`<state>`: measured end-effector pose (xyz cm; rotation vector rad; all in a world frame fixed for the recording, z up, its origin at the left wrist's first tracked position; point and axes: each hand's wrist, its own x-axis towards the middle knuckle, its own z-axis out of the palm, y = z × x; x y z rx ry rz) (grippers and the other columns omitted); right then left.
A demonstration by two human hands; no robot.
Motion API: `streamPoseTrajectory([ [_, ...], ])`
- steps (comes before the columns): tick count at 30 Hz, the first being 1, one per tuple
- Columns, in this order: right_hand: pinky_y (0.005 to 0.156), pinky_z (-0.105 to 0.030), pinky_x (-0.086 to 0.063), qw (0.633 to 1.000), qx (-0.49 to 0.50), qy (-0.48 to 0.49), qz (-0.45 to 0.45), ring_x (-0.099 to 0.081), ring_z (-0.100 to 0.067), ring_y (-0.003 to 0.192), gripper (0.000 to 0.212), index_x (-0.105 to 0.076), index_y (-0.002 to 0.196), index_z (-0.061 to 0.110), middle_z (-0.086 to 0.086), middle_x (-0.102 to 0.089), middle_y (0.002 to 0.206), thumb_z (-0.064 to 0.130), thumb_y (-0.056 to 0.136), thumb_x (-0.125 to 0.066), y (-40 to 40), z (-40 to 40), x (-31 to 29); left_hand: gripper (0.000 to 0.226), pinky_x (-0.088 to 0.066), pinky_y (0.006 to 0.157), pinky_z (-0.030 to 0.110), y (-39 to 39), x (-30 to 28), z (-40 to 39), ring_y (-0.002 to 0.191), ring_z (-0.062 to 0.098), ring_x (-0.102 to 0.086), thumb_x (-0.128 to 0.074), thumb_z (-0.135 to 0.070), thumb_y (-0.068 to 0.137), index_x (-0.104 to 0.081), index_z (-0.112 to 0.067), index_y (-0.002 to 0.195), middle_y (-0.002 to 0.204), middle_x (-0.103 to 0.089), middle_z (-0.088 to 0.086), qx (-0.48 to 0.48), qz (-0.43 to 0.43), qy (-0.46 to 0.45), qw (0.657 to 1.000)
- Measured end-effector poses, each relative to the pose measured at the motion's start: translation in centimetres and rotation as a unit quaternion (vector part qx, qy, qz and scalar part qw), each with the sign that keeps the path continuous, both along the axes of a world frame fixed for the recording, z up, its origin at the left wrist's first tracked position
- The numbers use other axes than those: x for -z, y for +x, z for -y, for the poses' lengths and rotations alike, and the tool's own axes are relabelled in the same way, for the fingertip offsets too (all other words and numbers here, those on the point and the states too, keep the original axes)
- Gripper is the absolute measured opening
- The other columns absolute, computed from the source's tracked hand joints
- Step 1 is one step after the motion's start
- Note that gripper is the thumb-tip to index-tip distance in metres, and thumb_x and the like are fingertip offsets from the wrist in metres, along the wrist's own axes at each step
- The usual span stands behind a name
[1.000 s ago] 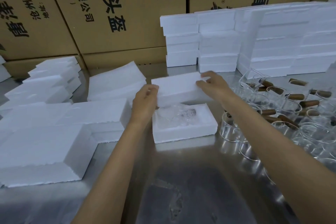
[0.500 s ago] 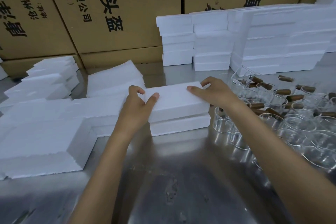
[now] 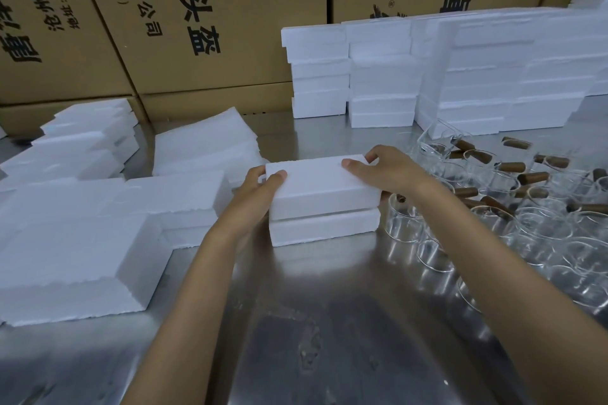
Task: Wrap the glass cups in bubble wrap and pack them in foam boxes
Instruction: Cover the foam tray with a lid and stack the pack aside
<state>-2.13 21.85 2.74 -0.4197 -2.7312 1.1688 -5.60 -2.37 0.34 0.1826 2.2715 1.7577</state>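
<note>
1. Centrally, the left hand (image 3: 255, 189) and right hand (image 3: 390, 171) are gripping the closed white rectangular foam box (image 3: 324, 199) by its ends.
2. It is sitting on the reflective steel table (image 3: 329, 322), just beside clear glass cups (image 3: 493, 223).
3. Brown printed cardboard cartons (image 3: 204, 20) are lining the back.

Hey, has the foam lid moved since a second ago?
Yes. The foam lid came down toward the person, onto the foam box base standing on the steel table; it was raised behind the open base before. Both hands hold its ends.
</note>
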Motion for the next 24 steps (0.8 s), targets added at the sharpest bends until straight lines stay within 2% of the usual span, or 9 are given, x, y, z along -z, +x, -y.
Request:
streamPoseTrajectory([
  [2, 0.028, -0.009, -0.027, 1.000, -0.006, 0.009, 0.006, -0.057, -0.007, 0.039, 0.045, -0.054, 0.078, 0.009, -0.001, -0.059, 0.073, 0.052, 0.091, -0.060, -0.2, -0.2, -0.2, 0.043, -0.045, 0.101, 0.034, -0.3, 0.3, 0.1, 0.115, 0.015, -0.059, -0.056, -0.059, 0.093, -0.049, -0.036, 0.128, 0.128, -0.060, -0.009, -0.002, 0.005, -0.007, 1.000],
  [5, 0.026, -0.011, -0.027, 0.998, -0.014, 0.046, 0.026, -0.059, -0.013, 0.047, 0.056, -0.059, 0.105, 0.003, 0.003, -0.051, 0.077, 0.057, 0.090, -0.057, -0.2, -0.1, 0.1, 0.045, -0.041, 0.111, 0.042, -0.5, 0.7, 0.2, 0.120, 0.019, -0.057, -0.059, -0.055, 0.093, -0.050, -0.033, 0.131, 0.133, -0.058, -0.005, -0.004, 0.003, -0.004, 1.000],
  [8, 0.038, -0.021, -0.035, 0.998, -0.003, 0.059, 0.024, -0.061, -0.011, 0.050, 0.057, -0.053, 0.111, 0.013, 0.010, -0.042, 0.083, 0.064, 0.088, -0.054, -0.1, -0.1, 0.7, 0.043, -0.043, 0.109, 0.043, -0.4, 0.6, 0.2, 0.118, 0.021, -0.059, -0.058, -0.049, 0.096, -0.050, -0.030, 0.133, 0.132, -0.059, -0.002, -0.005, 0.000, -0.006, 1.000],
  [10, 0.050, -0.026, -0.038, 0.998, -0.006, 0.062, 0.017, -0.065, -0.015, 0.069, 0.057, -0.051, 0.109, 0.013, 0.008, -0.047, 0.083, 0.066, 0.086, -0.054, -0.3, -0.1, 0.9, 0.039, -0.048, 0.104, 0.037, -0.4, 0.4, 0.2, 0.113, 0.019, -0.061, -0.058, -0.044, 0.098, -0.050, -0.029, 0.133, 0.131, -0.059, 0.000, -0.007, 0.003, 0.009, 1.000],
  [12, 0.062, -0.029, -0.040, 0.998, -0.015, 0.056, 0.008, -0.062, -0.020, 0.092, 0.058, -0.051, 0.111, 0.013, 0.004, -0.054, 0.082, 0.066, 0.087, -0.053, -0.5, -0.1, 1.4, 0.036, -0.050, 0.093, 0.029, -0.3, 0.3, 0.2, 0.111, 0.018, -0.062, -0.057, -0.039, 0.099, -0.050, -0.029, 0.133, 0.132, -0.058, 0.001, -0.007, 0.008, 0.025, 1.000],
  [13, 0.064, -0.030, -0.040, 0.998, -0.017, 0.053, 0.001, -0.060, -0.022, 0.095, 0.059, -0.050, 0.112, 0.014, 0.003, -0.055, 0.082, 0.066, 0.087, -0.053, -0.5, -0.1, 1.7, 0.036, -0.050, 0.090, 0.027, -0.2, 0.2, 0.2, 0.110, 0.017, -0.062, -0.057, -0.037, 0.100, -0.051, -0.029, 0.134, 0.132, -0.058, 0.001, -0.006, 0.009, 0.029, 1.000],
  [17, 0.061, -0.027, -0.038, 0.998, -0.017, 0.062, -0.021, -0.056, -0.019, 0.087, 0.059, -0.049, 0.116, 0.016, 0.002, -0.056, 0.081, 0.067, 0.088, -0.051, -0.5, 0.1, 2.0, 0.035, -0.051, 0.087, 0.026, -0.1, 0.3, 0.2, 0.109, 0.016, -0.063, -0.057, -0.033, 0.100, -0.051, -0.027, 0.134, 0.130, -0.060, 0.001, -0.006, 0.009, 0.038, 0.999],
  [20, 0.058, -0.025, -0.035, 0.996, -0.022, 0.088, -0.006, -0.051, -0.009, 0.074, 0.060, -0.048, 0.119, 0.017, 0.004, -0.051, 0.081, 0.068, 0.089, -0.048, -0.7, -0.1, 1.7, 0.037, -0.050, 0.101, 0.035, -0.1, 0.4, 0.1, 0.114, 0.020, -0.062, -0.057, -0.035, 0.100, -0.050, -0.027, 0.135, 0.131, -0.060, 0.001, -0.013, 0.003, 0.024, 1.000],
  [24, 0.059, -0.027, -0.036, 0.997, -0.017, 0.077, 0.012, -0.053, -0.014, 0.078, 0.063, -0.047, 0.122, 0.017, 0.007, -0.050, 0.086, 0.070, 0.088, -0.047, -0.8, -0.2, 1.7, 0.048, -0.045, 0.108, 0.043, 0.0, 0.4, -0.3, 0.117, 0.021, -0.060, -0.058, -0.039, 0.099, -0.043, -0.028, 0.142, 0.133, -0.058, 0.000, -0.035, 0.014, 0.017, 0.999],
])
